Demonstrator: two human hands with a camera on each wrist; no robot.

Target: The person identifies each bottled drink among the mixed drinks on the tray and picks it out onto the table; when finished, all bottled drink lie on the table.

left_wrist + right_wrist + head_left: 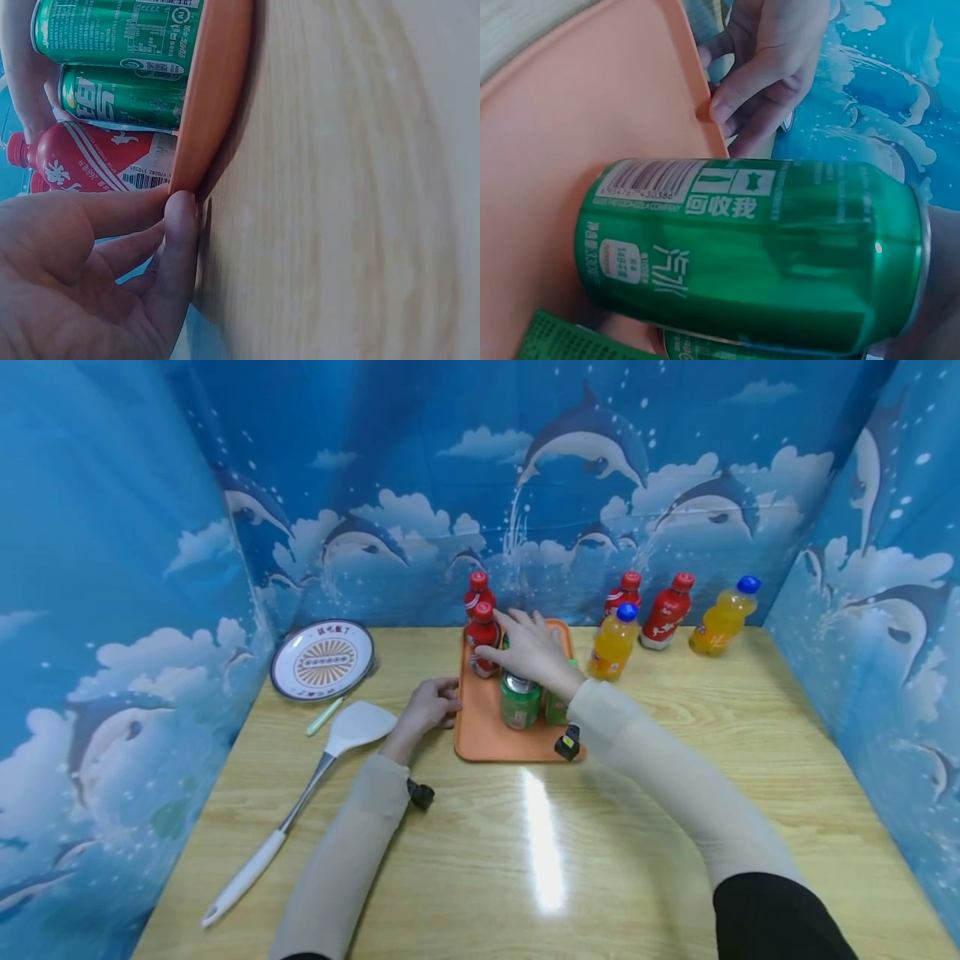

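Note:
In the head view, an orange tray (480,739) lies at the table's middle. My left hand (431,706) pinches its left rim between thumb and fingers, as the left wrist view shows close up. My right hand (532,652) reaches over the tray, its fingers extended beside the front red bottle (483,664), the thumb overlapping it. In the left wrist view that hand is partly hidden behind the bottle's neck. Beneath its palm stands a green drink can (742,255); another green can (124,97) is behind it. A green carton (555,708) stands by the tray's right side.
Behind the front bottle is another red bottle (477,583). Right of the tray stand an orange soda bottle (611,647), a red bottle (666,614) and further bottles. At left are a patterned plate (322,660), a green-handled utensil (325,717) and a white spatula (356,727).

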